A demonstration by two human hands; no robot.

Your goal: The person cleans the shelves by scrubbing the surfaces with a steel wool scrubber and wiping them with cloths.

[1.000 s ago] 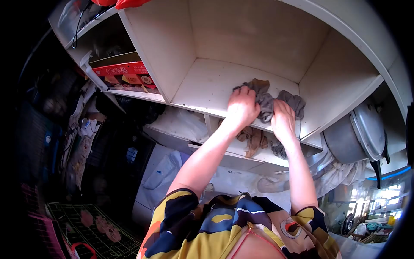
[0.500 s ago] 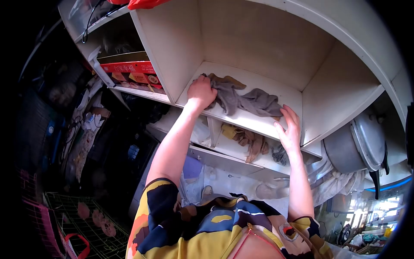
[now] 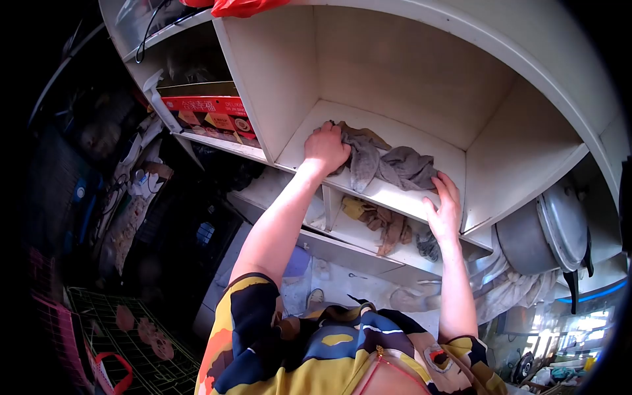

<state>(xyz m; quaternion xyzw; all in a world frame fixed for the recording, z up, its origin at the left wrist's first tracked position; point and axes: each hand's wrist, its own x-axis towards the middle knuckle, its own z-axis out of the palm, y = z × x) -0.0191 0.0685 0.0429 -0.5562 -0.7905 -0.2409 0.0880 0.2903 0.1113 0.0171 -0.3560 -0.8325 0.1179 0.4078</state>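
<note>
Grey cloth (image 3: 405, 168) lies bunched and creased on the shelf (image 3: 451, 161), right of the frame's centre, between the two hands. The left hand (image 3: 326, 148) rests over the cloth's left end, fingers bent; whether it grips or merely presses cannot be told, the fingertips being hidden. The right hand (image 3: 446, 207) is unclenched, thumb apart from fingers, its fingertips at the cloth's right end; contact there is unclear. A brown cloth (image 3: 394, 230) lies in the compartment below. Red box (image 3: 210, 113): upper left. Metal pot (image 3: 526, 237): right side of the frame.
</note>
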